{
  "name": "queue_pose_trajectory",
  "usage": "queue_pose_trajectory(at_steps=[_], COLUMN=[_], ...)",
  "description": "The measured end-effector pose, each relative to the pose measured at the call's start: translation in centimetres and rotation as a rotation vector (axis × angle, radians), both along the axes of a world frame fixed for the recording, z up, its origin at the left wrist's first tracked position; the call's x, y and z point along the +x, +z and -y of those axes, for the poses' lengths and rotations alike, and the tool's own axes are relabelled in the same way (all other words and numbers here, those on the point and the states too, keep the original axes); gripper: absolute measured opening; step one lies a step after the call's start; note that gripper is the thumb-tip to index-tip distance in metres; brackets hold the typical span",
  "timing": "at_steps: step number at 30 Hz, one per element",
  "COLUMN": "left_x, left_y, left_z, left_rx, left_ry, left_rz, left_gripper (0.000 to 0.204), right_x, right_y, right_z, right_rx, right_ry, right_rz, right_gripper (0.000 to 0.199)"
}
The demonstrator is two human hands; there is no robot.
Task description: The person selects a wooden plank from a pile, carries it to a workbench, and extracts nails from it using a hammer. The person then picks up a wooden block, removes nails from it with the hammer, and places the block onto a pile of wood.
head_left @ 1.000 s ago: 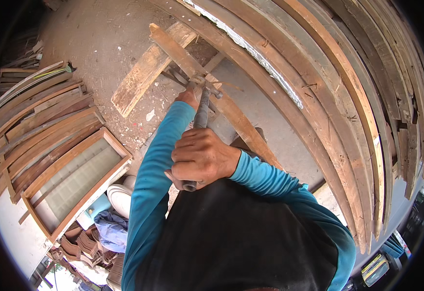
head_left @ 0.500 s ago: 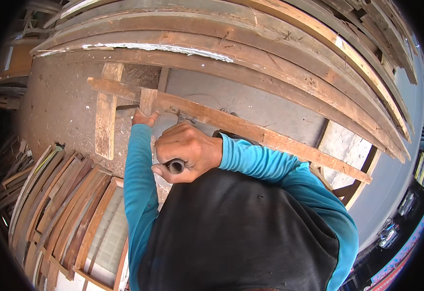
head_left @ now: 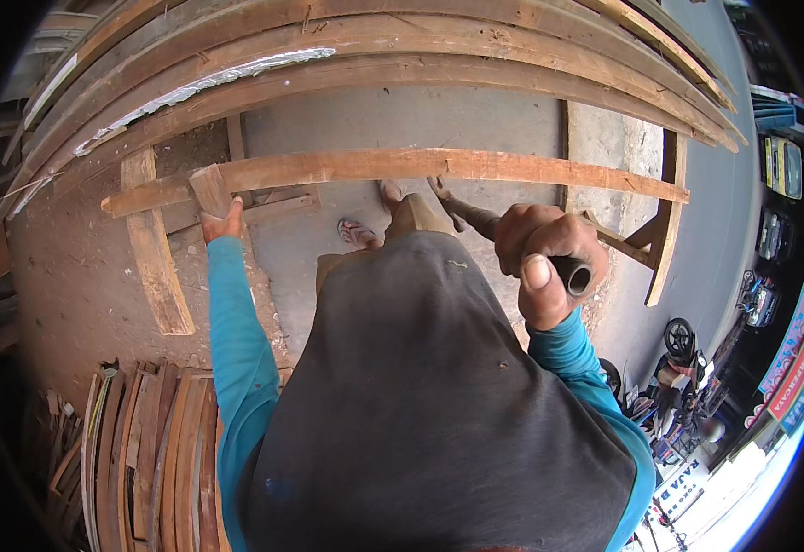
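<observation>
1. Two hands at work, both in teal sleeves: the right hand (head_left: pixel 544 250) is up near the chest, elbow bent, fingers wrapped tight round the dark tubular handle of a hammer (head_left: pixel 512 241), thumb laid flat along the grip.
2. Its shaft runs away to the upper left, down towards the long plank (head_left: pixel 402 167); the head is hidden behind the person's body, so I cannot make out its shape.
3. Out goes the left arm, nearly straight, and the left hand (head_left: pixel 220 224) sits against a short wooden block (head_left: pixel 209 190) standing tilted on that plank's left end. Whether the fingers close round the block I cannot tell; only the back of the hand shows.
4. That plank is rough, reddish-brown timber, lying crosswise over a wooden frame (head_left: pixel 664 225) on the concrete floor (head_left: pixel 402 115).
5. Beyond it, a stack of long weathered boards (head_left: pixel 374 41), one with flaking white paint.
6. A bundle of thin curved slats (head_left: pixel 144 451) lies at lower left.
</observation>
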State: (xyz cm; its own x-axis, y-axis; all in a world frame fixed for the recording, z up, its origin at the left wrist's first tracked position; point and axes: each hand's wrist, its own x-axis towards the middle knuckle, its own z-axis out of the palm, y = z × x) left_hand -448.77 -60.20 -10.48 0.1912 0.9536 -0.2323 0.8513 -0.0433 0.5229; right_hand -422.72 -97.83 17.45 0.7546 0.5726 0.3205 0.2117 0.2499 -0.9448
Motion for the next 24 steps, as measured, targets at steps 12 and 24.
queue_pose_trajectory(at_steps=[12,24], left_x=[12.7,16.3], left_y=[4.7,8.9], left_z=[15.4,21.1], left_rx=[0.281,0.364], left_ry=[-0.414,-0.962], left_rz=[0.064,-0.21], left_gripper=[0.079,0.09], right_x=[7.9,8.4], right_y=[-3.3,-2.3], right_z=[5.7,17.4], right_rx=[-0.067,-0.015], right_ry=[-0.418,-0.269], right_rz=[-0.15,-0.206], right_gripper=[0.023,0.01])
